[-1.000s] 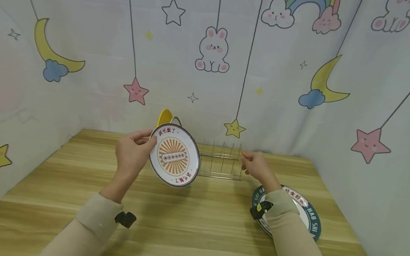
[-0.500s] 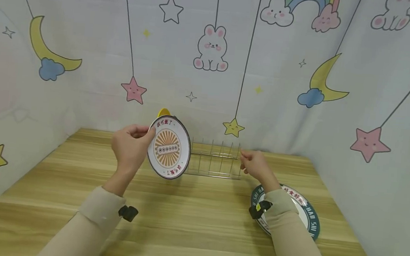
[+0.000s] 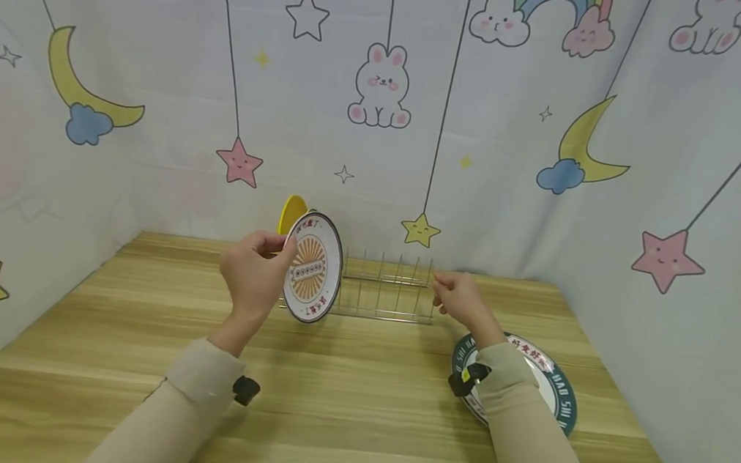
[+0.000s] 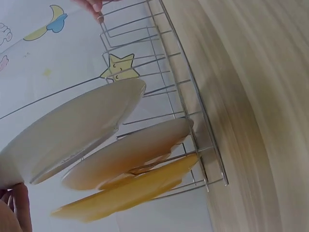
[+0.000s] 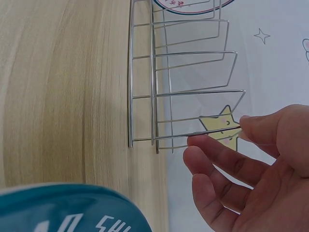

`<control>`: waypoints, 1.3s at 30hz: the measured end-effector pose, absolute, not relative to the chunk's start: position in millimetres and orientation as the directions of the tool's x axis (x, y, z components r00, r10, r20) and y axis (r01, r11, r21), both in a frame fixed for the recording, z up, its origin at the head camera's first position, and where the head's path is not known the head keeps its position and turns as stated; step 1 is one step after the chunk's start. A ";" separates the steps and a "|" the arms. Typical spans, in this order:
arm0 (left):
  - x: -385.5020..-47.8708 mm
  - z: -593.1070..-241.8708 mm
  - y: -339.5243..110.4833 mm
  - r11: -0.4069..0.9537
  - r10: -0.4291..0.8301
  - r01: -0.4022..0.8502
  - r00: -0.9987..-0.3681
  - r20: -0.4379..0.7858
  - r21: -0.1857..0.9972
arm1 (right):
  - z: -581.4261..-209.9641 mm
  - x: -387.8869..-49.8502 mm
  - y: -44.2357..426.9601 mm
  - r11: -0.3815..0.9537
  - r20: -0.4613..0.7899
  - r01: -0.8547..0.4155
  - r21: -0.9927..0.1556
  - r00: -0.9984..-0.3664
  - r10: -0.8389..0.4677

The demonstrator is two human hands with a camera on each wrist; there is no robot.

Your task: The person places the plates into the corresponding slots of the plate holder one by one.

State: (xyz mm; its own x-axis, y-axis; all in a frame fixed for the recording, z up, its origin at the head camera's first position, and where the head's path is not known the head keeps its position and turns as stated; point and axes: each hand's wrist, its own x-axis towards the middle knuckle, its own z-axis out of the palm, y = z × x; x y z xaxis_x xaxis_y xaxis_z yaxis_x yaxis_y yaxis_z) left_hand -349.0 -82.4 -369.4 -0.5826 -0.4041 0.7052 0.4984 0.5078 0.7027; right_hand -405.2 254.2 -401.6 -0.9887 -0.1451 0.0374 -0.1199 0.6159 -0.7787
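Pale cloth backdrop (image 3: 376, 166) printed with stars, moons and rabbits, closing in a wood-grain table (image 3: 342, 405) at the back and both sides. A wire rack (image 3: 386, 281) stands near the back edge. Left hand (image 3: 253, 265) pinches the rim of a white plate (image 3: 314, 267) between thumb and fingers, the plate on edge over the rack's left part, printed face toward the right; probably gripped high at the side so the lower edge stays unobstructed. Whether that edge touches wire, cannot tell. Just beyond it, by the left wrist view, a yellow plate (image 4: 130, 191) and a greyish plate (image 4: 130, 150) stand on edge between dividers, tilted, near each other. Right hand (image 3: 464, 298) pinches the end wire at the rack's right, thumb against fingers, the others loosely curled; likely steadying that light frame. Bare dividers run between the held plate and that hand, leaving sideways room; on the left, neighbouring plates crowd it. A green-rimmed plate (image 3: 564, 399) lies on the table at right, partly hidden by the right sleeve (image 3: 526, 421). Open wood in front of the rack, between the forearms.
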 end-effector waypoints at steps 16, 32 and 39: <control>-349.6 -397.1 -47.7 0.437 -0.343 0.544 -0.635 0.692 0.716 | -399.0 -406.4 255.4 0.601 0.032 -0.121 -0.790 -0.987 -0.157; -355.0 -404.9 -44.5 0.373 -0.315 0.525 -0.704 0.637 0.765 | -397.9 -408.8 254.7 0.601 0.029 -0.117 -0.791 -0.988 -0.154; -355.8 -410.5 -47.3 0.352 -0.308 0.493 -0.742 0.596 0.796 | -403.9 -408.1 256.0 0.597 0.037 -0.127 -0.792 -0.986 -0.160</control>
State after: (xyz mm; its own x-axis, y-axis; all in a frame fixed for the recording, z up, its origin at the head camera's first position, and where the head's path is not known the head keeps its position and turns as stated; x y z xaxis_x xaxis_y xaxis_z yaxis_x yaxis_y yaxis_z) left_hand -355.8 -47.3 -410.5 -0.7418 -0.3080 0.5957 0.4927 0.3523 0.7957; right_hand -408.1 256.0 -403.9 -0.9865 -0.1598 0.0373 -0.1267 0.5974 -0.7918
